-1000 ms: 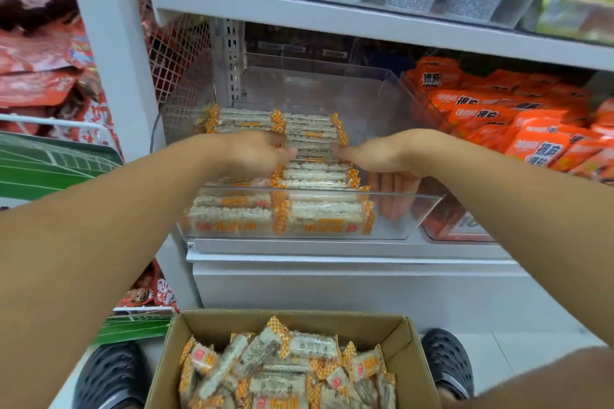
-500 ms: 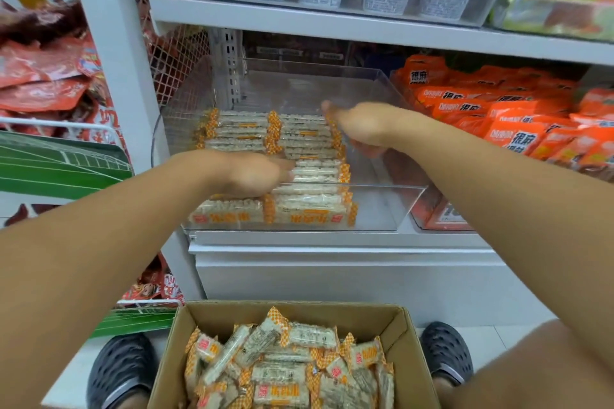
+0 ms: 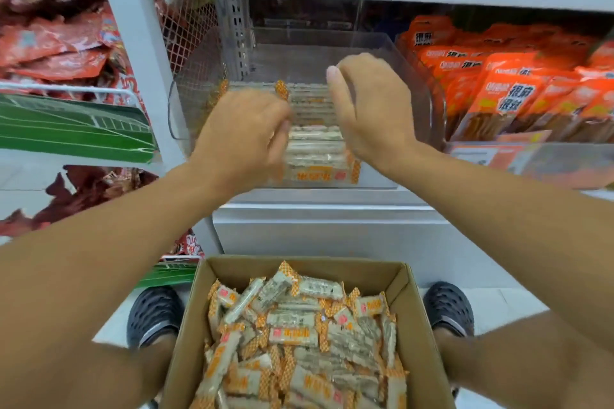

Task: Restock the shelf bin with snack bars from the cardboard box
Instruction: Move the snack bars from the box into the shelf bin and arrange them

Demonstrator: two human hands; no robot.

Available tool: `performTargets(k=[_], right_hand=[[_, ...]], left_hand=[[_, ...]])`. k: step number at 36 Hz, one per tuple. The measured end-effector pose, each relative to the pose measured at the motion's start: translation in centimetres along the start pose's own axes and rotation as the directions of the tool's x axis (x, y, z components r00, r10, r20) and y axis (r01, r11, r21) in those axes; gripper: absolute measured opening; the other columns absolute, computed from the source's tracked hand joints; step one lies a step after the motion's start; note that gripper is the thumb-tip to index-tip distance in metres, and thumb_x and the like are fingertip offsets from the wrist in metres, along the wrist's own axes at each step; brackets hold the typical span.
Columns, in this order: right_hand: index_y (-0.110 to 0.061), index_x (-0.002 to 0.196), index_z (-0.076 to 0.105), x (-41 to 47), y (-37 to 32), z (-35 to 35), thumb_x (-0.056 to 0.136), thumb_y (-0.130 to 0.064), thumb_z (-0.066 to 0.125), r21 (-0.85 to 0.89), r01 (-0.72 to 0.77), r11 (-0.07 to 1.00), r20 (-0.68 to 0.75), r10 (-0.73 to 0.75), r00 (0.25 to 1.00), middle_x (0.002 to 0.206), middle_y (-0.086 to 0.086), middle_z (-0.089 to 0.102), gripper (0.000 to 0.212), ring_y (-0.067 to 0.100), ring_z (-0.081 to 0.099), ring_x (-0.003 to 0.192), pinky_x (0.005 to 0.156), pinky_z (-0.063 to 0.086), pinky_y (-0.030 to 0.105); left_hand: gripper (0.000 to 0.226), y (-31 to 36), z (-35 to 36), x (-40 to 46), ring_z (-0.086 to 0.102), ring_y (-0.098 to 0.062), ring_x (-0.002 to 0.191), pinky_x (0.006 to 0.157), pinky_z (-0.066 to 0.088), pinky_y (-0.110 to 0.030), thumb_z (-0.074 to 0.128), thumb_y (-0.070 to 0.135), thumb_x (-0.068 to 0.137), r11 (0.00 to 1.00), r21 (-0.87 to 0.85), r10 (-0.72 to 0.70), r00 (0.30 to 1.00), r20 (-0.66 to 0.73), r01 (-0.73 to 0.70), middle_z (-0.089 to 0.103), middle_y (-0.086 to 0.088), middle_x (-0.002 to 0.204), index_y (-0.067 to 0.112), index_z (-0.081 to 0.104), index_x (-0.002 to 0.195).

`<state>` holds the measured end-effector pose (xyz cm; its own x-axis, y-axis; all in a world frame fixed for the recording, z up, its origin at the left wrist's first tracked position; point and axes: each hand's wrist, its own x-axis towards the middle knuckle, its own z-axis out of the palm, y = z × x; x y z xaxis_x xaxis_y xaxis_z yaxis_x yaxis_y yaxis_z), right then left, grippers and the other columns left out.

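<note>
We are lifting our left hand (image 3: 244,129), loosely curled and blurred, off the snack bars (image 3: 315,143) in the shelf bin (image 3: 412,83). Our right hand (image 3: 368,106), fingers relaxed and empty, is rising too. We are likely heading to the cardboard box (image 3: 412,295) for more.

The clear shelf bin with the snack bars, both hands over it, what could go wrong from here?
1. The stacked snack bars sit against the clear bin's front wall; a brush from the left hand or right hand could skew the rows.
2. The cardboard box lies between the shoes; a step might kick it.
</note>
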<state>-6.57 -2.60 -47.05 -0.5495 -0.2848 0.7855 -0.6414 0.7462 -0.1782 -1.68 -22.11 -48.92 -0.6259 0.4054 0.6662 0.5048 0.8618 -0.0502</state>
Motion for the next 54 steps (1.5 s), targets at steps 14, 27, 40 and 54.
performTargets(k=[14, 27, 40, 54], right_hand=[[-0.012, 0.143, 0.032, -33.5, -0.1, 2.5, 0.085, -0.035, 0.075, -0.411, -0.402, 0.818, 0.869, 0.485, 0.098, 0.149, 0.015, 0.026, 0.075, 0.038, 0.033, 0.136, 0.104, 0.042, 0.041], [-0.023, 0.154, 0.011, -32.9, 0.4, 6.2, 0.07, -0.052, 0.085, -0.479, -0.29, 0.829, 0.85, 0.52, 0.083, 0.151, 0.009, 0.028, 0.115, 0.04, 0.028, 0.14, 0.104, 0.045, 0.05], [-0.022, 0.141, 0.038, -34.1, -1.1, 6.2, 0.097, -0.025, 0.056, -0.481, -0.151, 0.864, 0.864, 0.496, 0.088, 0.149, 0.007, 0.027, 0.048, 0.038, 0.023, 0.14, 0.094, 0.046, 0.056], [-0.009, 0.083, 0.062, -24.2, -1.4, 3.3, 0.085, -0.012, 0.066, -0.192, -0.852, 0.488, 0.902, 0.43, 0.043, 0.077, 0.008, 0.064, 0.006, 0.022, 0.063, 0.066, 0.062, 0.057, 0.036]], left_hand=[[0.083, 9.4, 8.6, -24.7, 0.031, -0.032, 0.137, 0.106, 0.041, -0.045, 0.068, 0.048, 0.085, 0.758, 0.272, -0.495, 0.252, 0.831, 0.593, 0.027, -0.008, 0.151, 0.016, 0.026, 0.149], [0.061, 6.6, 10.5, -24.7, 0.053, -0.031, 0.117, 0.093, 0.051, -0.044, 0.078, 0.019, 0.076, 0.604, 0.357, -0.605, 0.118, 0.788, 0.713, 0.051, -0.011, 0.13, 0.014, 0.046, 0.127], [0.039, 9.2, 11.3, -23.2, 0.052, -0.029, 0.088, 0.067, 0.039, -0.036, 0.057, 0.022, 0.096, 0.215, 0.169, -0.665, 0.018, 0.747, 0.962, 0.05, -0.007, 0.091, 0.007, 0.036, 0.126], [0.033, 11.4, 9.7, -19.8, 0.069, -0.008, 0.075, 0.065, 0.053, -0.021, 0.089, 0.025, 0.071, 0.159, -0.282, -0.369, 0.321, 0.872, 0.946, 0.075, 0.009, 0.084, 0.022, 0.071, 0.099]])
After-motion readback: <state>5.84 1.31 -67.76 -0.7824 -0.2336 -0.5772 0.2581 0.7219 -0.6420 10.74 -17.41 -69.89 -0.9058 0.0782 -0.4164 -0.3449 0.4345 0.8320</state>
